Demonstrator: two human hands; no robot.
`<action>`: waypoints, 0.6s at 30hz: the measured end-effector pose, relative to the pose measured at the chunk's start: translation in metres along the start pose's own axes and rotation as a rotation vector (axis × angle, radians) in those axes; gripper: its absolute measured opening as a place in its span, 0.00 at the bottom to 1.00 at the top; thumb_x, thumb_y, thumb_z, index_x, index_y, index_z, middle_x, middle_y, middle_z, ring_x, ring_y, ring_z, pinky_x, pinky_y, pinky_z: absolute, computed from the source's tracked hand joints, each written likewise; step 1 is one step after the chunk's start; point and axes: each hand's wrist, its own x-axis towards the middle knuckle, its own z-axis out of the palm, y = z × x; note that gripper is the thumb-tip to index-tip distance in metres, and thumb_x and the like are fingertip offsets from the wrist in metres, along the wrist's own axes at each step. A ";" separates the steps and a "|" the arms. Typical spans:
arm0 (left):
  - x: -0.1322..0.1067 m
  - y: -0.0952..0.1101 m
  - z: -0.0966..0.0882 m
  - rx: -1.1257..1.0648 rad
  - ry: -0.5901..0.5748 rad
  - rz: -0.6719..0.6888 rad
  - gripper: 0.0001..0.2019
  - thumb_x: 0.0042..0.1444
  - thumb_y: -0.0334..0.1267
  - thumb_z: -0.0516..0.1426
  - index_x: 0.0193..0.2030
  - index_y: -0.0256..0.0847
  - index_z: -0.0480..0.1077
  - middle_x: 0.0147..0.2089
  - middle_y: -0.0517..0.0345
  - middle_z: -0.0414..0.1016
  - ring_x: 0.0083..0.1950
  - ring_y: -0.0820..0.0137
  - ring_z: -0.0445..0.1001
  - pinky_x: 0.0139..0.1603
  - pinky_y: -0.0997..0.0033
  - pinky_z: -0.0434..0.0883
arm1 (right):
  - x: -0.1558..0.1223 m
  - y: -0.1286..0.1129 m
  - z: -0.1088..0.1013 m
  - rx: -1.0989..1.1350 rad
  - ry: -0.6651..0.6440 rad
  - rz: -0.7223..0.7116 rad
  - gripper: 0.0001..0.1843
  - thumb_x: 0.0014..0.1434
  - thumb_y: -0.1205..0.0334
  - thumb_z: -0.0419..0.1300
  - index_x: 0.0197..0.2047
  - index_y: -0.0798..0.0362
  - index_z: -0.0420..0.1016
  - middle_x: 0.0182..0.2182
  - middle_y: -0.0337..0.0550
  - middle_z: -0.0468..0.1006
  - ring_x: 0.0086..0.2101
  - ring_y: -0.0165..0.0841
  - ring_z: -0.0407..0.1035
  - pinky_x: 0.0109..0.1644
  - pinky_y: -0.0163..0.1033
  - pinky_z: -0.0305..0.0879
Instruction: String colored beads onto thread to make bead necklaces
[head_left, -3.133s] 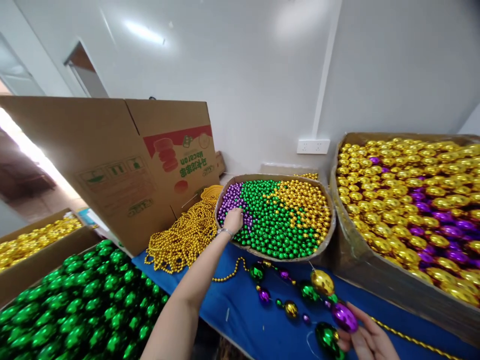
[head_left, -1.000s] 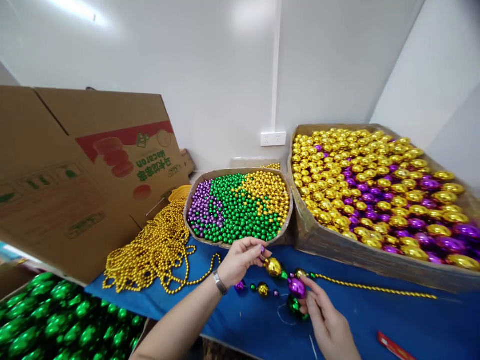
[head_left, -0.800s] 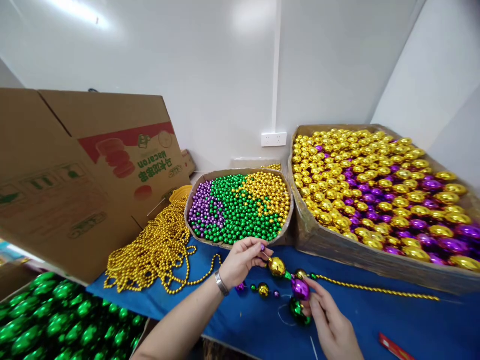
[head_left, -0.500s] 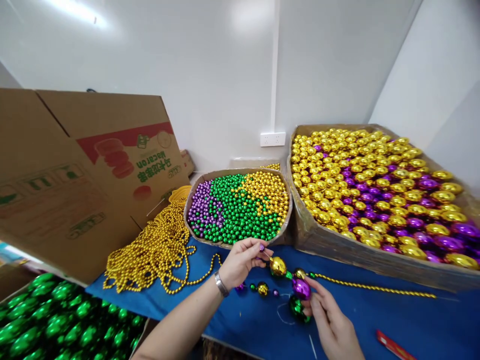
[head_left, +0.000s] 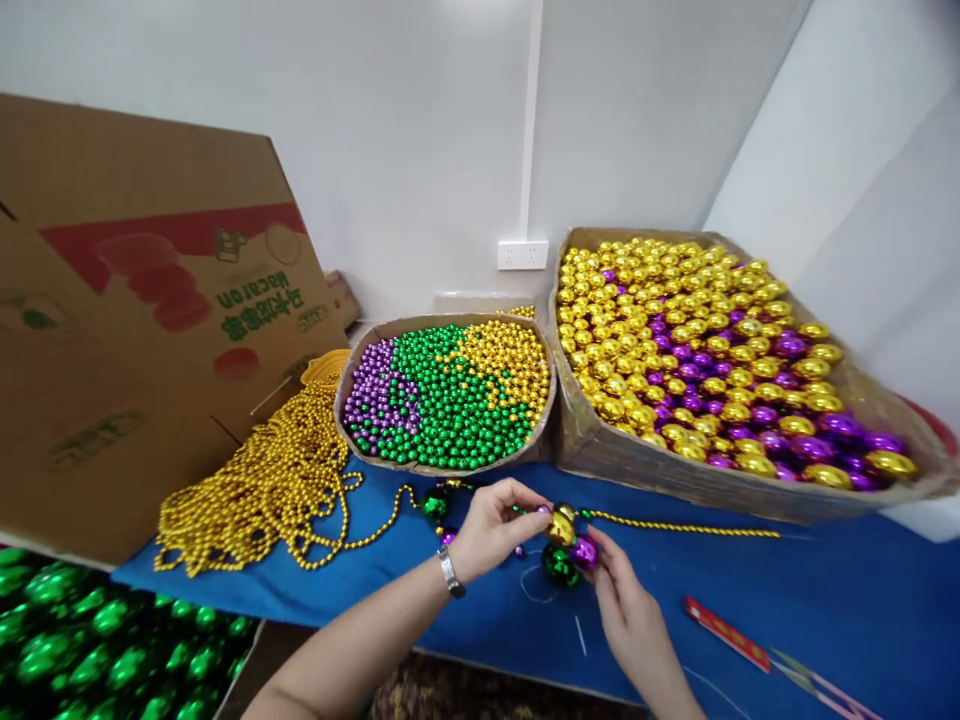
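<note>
My left hand [head_left: 491,528] is pinched on a small purple bead next to a gold oval bead [head_left: 560,525] of a part-strung bead string. My right hand [head_left: 626,605] grips the string's large purple bead [head_left: 583,552], with a green bead [head_left: 557,565] just beside it. Both hands hover over the blue cloth [head_left: 825,600]. A green bead [head_left: 435,503] and small beads of the same string lie to the left of my left hand. A thin gold bead strand [head_left: 675,525] runs right from the held beads.
A round box of small purple, green and gold beads [head_left: 450,390] sits behind my hands. A big box of gold and purple oval beads [head_left: 720,370] stands right. A gold bead-string pile [head_left: 277,480], a cardboard carton [head_left: 150,330], green beads [head_left: 90,640] and a red strip [head_left: 726,634] surround.
My left hand came back from the round box with a small purple bead and met my right hand. Both hands closed together on the string, and the view shifted right and down.
</note>
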 end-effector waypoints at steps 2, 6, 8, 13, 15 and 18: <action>-0.001 -0.007 0.014 0.080 -0.010 0.059 0.11 0.52 0.43 0.60 0.36 0.37 0.74 0.38 0.50 0.78 0.39 0.65 0.76 0.40 0.67 0.71 | -0.002 0.011 -0.002 0.038 -0.024 0.046 0.24 0.62 0.56 0.45 0.59 0.52 0.59 0.47 0.46 0.76 0.43 0.35 0.74 0.47 0.40 0.70; 0.000 -0.003 0.035 0.356 -0.087 0.310 0.07 0.56 0.40 0.57 0.34 0.40 0.75 0.40 0.50 0.78 0.44 0.64 0.75 0.46 0.65 0.68 | -0.005 0.033 -0.012 0.055 -0.084 0.081 0.24 0.58 0.60 0.48 0.59 0.49 0.60 0.45 0.43 0.77 0.36 0.34 0.76 0.42 0.40 0.73; 0.004 0.007 0.040 0.432 -0.123 0.391 0.08 0.57 0.38 0.55 0.34 0.40 0.74 0.40 0.49 0.78 0.44 0.65 0.74 0.47 0.65 0.68 | -0.004 0.035 -0.021 0.006 -0.048 0.042 0.24 0.55 0.61 0.49 0.56 0.48 0.65 0.45 0.44 0.76 0.33 0.34 0.75 0.40 0.40 0.73; 0.018 0.046 0.052 0.438 -0.140 0.492 0.07 0.59 0.37 0.53 0.35 0.39 0.71 0.41 0.49 0.77 0.44 0.66 0.74 0.47 0.66 0.68 | 0.003 -0.001 -0.041 -0.027 0.050 -0.059 0.22 0.60 0.56 0.50 0.56 0.50 0.66 0.45 0.48 0.75 0.33 0.34 0.74 0.35 0.37 0.73; 0.022 0.062 0.057 0.396 -0.147 0.510 0.07 0.59 0.37 0.53 0.35 0.39 0.71 0.41 0.49 0.77 0.44 0.66 0.73 0.47 0.66 0.68 | 0.006 -0.020 -0.044 -0.016 0.005 -0.123 0.20 0.61 0.54 0.50 0.53 0.49 0.69 0.41 0.46 0.77 0.34 0.35 0.74 0.35 0.36 0.73; 0.026 0.076 0.059 0.273 -0.112 0.476 0.08 0.59 0.38 0.53 0.35 0.38 0.71 0.41 0.50 0.76 0.43 0.66 0.74 0.44 0.67 0.69 | 0.011 -0.038 -0.047 -0.011 -0.043 -0.181 0.16 0.62 0.53 0.49 0.45 0.49 0.73 0.33 0.44 0.79 0.32 0.36 0.75 0.36 0.36 0.72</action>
